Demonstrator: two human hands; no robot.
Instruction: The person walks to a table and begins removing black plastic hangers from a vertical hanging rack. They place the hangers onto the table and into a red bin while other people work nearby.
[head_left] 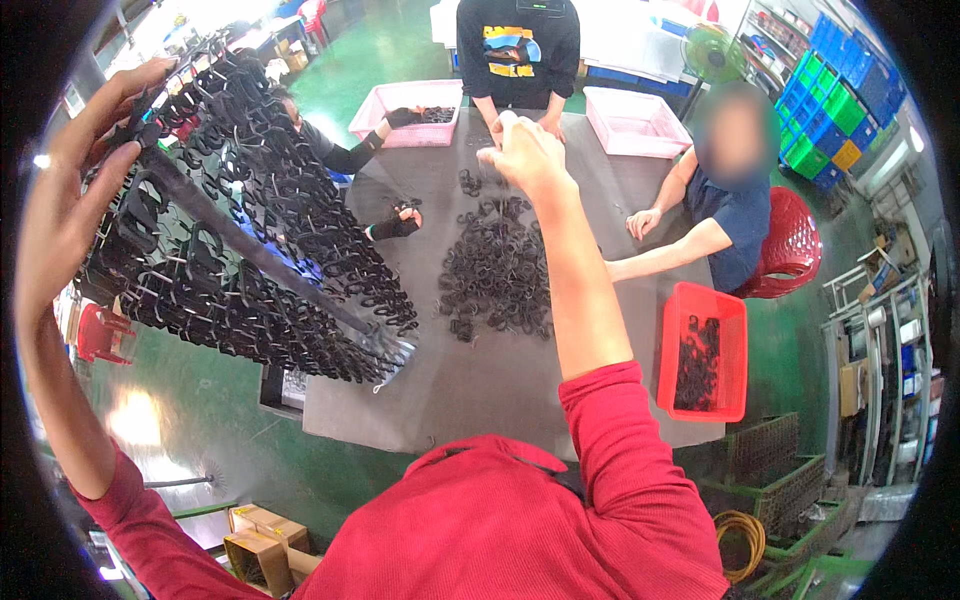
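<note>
At the left, a tall rack [255, 250] is hung with rows of black curved, hook-like parts. My left hand [80, 180] is raised at its upper left corner, with thumb and fingers closed around the black end of the rack's bar. My right hand [525, 155] is lifted over the far part of the grey table [390, 410], its fingers curled closed. Whatever it may hold is hidden from this view. Below it lies a pile of black hook-like parts [490, 265], partly covered by my right forearm.
Co-workers sit or stand around the table's far, left and right sides. Pink baskets [637, 122] stand at the far edge. A red basket [735, 350] with black parts sits at the right. Blue and green crates [830, 95] are stacked at the back right.
</note>
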